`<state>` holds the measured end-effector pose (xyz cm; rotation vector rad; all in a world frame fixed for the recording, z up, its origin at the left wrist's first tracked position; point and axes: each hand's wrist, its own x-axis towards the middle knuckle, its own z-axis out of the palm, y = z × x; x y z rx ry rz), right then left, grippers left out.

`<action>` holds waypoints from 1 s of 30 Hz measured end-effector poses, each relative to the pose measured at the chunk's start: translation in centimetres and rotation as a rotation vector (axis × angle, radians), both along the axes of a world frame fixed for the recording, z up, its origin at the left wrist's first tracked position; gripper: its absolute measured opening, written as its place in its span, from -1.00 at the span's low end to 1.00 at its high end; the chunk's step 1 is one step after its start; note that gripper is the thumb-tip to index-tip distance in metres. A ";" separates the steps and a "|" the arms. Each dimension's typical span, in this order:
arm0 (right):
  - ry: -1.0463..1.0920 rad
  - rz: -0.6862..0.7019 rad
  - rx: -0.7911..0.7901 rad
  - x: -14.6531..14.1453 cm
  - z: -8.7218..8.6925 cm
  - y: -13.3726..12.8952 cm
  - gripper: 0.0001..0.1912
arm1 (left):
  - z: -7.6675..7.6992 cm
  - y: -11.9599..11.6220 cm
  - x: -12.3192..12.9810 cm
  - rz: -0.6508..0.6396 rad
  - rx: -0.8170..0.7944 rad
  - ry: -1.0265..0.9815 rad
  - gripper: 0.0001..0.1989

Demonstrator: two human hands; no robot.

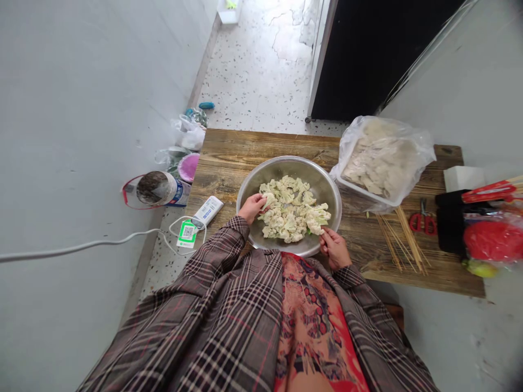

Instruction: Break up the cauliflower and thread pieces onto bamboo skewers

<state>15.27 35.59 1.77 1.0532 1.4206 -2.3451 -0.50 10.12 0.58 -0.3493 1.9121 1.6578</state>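
A wide stainless steel bowl on the wooden table holds many pale cauliflower florets. At the bowl's left side, my left hand pinches a small cauliflower floret between thumb and fingers. My right hand is at the lower right rim, its fingertips closed at the lower end of a larger cauliflower clump. That clump lies over the bowl's right inner wall. Whether a thin stick runs through it, I cannot make out.
Right of the bowl stands a white plastic-lined tub of pale slices. Loose bamboo skewers, red-handled scissors and a black holder lie beyond. A white device with a cable sits at the table's left edge; a bucket is below.
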 end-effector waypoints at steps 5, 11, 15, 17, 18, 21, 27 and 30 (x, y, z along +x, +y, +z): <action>-0.001 0.012 0.012 0.0 -0.2 0.1 -0.49 | -0.6 -0.1 -0.5 -0.425 -0.249 0.176 -0.83; -0.006 0.016 0.006 -0.1 -0.2 0.1 -0.48 | -1.4 1.8 -1.5 -0.541 -0.595 0.542 -0.71; -0.005 0.018 0.013 -0.2 -0.2 0.0 -0.47 | -1.8 2.5 -1.4 -0.654 -0.695 0.537 -0.67; -0.002 0.017 0.014 -0.2 -0.2 0.0 -0.47 | -2.0 2.3 -1.3 -0.618 -0.713 0.480 -0.69; -0.002 0.016 0.014 -0.2 -0.2 0.0 -0.47 | -2.1 2.2 -1.3 -0.597 -0.705 0.457 -0.72; -0.004 0.014 0.010 -0.3 -0.1 0.0 -0.48 | -2.4 1.5 -1.4 -0.550 -0.655 0.422 -0.86; -0.006 0.018 0.008 -0.3 -0.1 0.0 -0.47 | -1.7 0.6 -1.6 -0.367 -0.554 0.386 -0.90; -0.009 0.025 0.020 -0.3 -0.1 0.0 -0.48 | -0.4 0.8 -1.2 -0.144 -0.310 0.256 -0.85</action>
